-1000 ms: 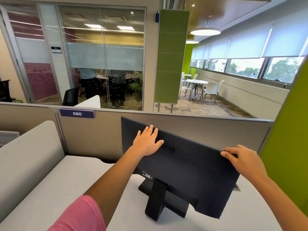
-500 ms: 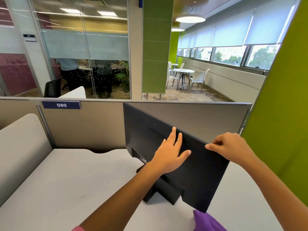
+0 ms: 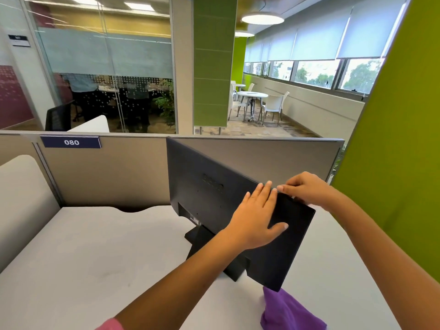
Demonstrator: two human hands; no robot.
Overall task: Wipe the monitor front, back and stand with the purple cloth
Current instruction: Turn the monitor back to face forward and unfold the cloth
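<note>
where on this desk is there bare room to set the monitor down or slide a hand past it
The widest bare patch is the desk left of the monitor, up to the beige partition. A narrower strip lies right of it toward the green panel. It is crowded at the near right, where the purple cloth lies under the monitor's corner and both the left hand and right hand rest.

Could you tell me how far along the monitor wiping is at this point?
Nothing visibly wiped. Both bare hands are on the monitor, its back facing the camera: left hand flat on the back panel, right hand gripping the top edge. The purple cloth lies unheld on the desk. Wiping front, back and stand remains.
</note>
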